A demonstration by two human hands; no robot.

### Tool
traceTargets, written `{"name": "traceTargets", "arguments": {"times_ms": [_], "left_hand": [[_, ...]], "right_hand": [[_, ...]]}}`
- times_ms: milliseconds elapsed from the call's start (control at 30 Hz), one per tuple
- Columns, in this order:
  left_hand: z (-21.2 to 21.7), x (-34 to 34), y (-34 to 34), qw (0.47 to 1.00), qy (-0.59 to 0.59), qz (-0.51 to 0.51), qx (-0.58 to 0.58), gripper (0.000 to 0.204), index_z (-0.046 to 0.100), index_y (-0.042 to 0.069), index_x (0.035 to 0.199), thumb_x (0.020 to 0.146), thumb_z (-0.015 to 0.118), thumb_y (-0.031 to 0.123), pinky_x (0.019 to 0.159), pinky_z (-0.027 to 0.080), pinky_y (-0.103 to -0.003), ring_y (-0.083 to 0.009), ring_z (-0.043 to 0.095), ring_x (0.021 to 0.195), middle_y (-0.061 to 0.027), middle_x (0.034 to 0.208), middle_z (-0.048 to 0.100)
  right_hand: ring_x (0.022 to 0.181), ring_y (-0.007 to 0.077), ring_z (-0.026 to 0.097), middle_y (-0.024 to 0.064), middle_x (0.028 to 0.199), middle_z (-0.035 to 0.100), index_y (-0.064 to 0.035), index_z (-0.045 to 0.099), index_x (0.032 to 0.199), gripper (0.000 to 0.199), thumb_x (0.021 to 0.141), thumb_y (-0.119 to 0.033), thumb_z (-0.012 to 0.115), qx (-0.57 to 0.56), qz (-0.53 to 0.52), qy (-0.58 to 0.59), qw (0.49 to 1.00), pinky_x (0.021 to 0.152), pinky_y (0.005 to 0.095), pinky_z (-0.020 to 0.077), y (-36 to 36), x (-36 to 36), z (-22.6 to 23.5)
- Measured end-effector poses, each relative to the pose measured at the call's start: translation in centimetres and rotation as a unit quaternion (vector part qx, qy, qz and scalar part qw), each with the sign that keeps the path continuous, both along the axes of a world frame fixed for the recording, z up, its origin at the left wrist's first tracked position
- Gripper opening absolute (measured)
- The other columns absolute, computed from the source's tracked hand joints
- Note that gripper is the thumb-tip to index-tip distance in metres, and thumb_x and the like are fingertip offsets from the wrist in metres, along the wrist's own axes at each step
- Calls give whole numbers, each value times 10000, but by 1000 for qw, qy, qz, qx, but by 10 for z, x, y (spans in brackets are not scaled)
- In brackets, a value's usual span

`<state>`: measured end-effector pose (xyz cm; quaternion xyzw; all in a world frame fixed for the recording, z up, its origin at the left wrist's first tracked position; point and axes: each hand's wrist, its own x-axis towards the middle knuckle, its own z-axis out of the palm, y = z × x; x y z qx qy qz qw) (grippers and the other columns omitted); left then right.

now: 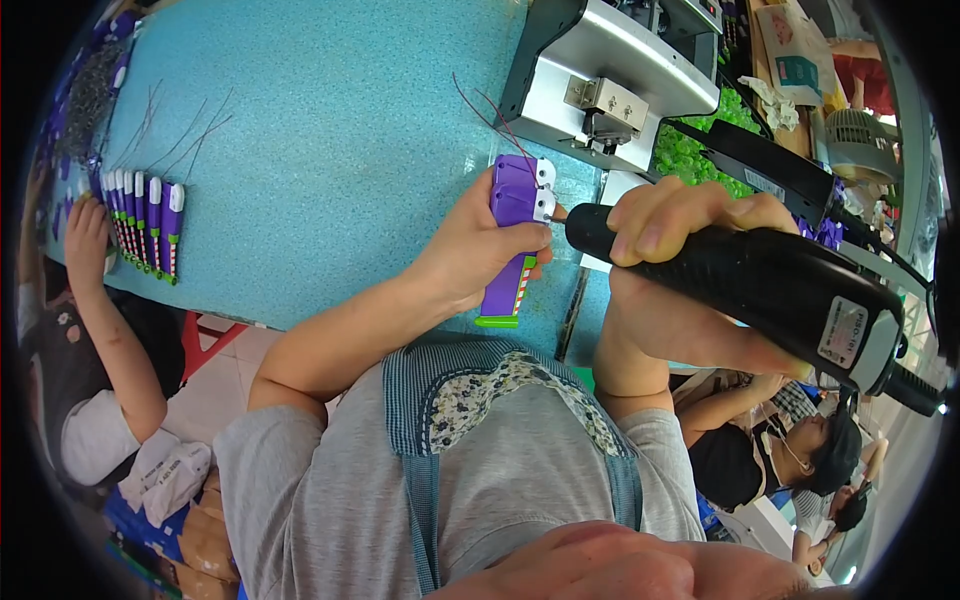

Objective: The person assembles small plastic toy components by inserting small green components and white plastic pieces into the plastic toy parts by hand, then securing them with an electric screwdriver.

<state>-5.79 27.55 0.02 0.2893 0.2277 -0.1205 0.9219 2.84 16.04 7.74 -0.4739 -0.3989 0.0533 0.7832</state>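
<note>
While the left hand (490, 235) clamps a purple case (514, 190), the right hand (690, 215) wraps a black power driver (765, 290), fingers curled over its barrel. Left thumb lies across the case's front. Case is over the near part of the blue tabletop (330, 110), just in front of the wearer; can't tell if it's resting or lifted. White part along its upper right side, red-and-white stripes lower down, green end nearest the wearer. Thin dark red wires (500, 118) stick out of the upper part, running up and left. Driver points left, slightly up; its bit (558, 220) is at the white part's lower section, can't tell if seated in a screw.

Beyond the case, up and right: silver machine (625, 90) with a metal block on its front. Right of that, bright green pieces (692, 150), then a black device (770, 178) with a cord, partly above them. Grey fan (860, 145) further right, crumpled white tissue (772, 103) near it.

Left side of the tabletop: row of similar cases (158, 220), side by side, green ends toward the near edge, thin wires fanning out from the tops. Co-worker's hand (87, 235) at the row's left end; can't tell what it holds. Another person in a dark cap (832, 450) at lower right. Wearer has a blue checked apron (425, 490) over a grey shirt.
</note>
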Motion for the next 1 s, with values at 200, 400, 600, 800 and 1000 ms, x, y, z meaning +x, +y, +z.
{"name": "traceTargets", "arguments": {"times_ms": [200,400,600,800,1000], "left_hand": [[1,0,-2,1000,4,7,9,423,394,63,1144,794,581,-82,532,493,-314,-162,594,671,-110,986,607],[0,2,2,999,9,-19,24,425,398,57,1149,791,592,-67,556,513,-311,-169,608,685,-115,1000,615],[8,2,23,1000,-17,16,-13,365,446,51,1125,806,620,17,518,519,-322,-184,619,640,-148,921,637],[26,-14,31,946,-181,-61,-262,331,498,25,1116,849,640,162,483,522,-326,-205,602,557,-175,845,625],[28,-19,28,930,-211,-111,-281,438,442,34,1202,829,650,136,463,499,-313,-210,595,539,-176,806,610]], "right_hand": [[481,222,498,144,665,546,-34,468,1179,945,724,-856,367,12,0,11,1000,501,346,429,1,-4,-5],[494,221,505,136,684,553,-38,486,1166,940,719,-857,376,19,-18,57,998,503,346,417,1,-5,-3],[563,237,537,140,719,568,-42,379,1274,933,738,-801,466,46,-18,124,991,544,347,445,-16,-7,26],[580,127,535,65,713,580,26,334,1265,816,678,-273,816,-233,-70,105,964,553,222,416,-9,-21,-12],[630,116,544,35,731,581,40,390,1205,698,682,-125,821,-244,-101,109,958,583,219,419,-11,-30,-23]]}}
